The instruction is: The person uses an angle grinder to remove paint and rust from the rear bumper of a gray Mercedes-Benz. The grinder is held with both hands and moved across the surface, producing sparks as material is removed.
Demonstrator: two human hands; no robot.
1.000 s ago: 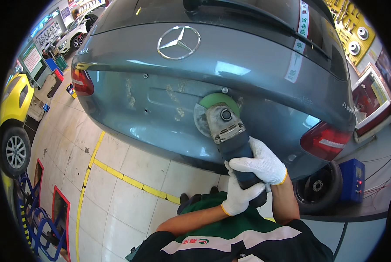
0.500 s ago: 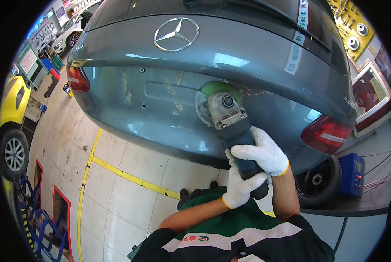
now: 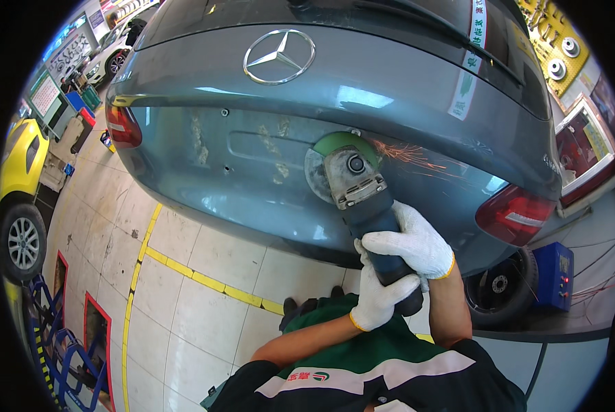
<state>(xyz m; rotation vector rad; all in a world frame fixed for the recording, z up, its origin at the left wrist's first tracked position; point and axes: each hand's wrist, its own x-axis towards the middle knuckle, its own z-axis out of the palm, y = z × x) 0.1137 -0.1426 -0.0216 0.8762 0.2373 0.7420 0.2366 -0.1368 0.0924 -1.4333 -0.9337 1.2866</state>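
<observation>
Grips angle grinder [image 3: 370, 218] with left hand [image 3: 383, 296] around rear end, right hand [image 3: 414, 246] wrapped just above; holds green disc [image 3: 342, 142] at tailgate [image 3: 259, 199], just below bolt [image 3: 355, 131], with sparks [image 3: 409, 154] and wheel [image 3: 499, 282] to right.

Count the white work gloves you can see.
2. The left glove is around the rear of the angle grinder; the right glove holds it further forward, nearer the green disc. I can make out no others, though the background is small.
</observation>
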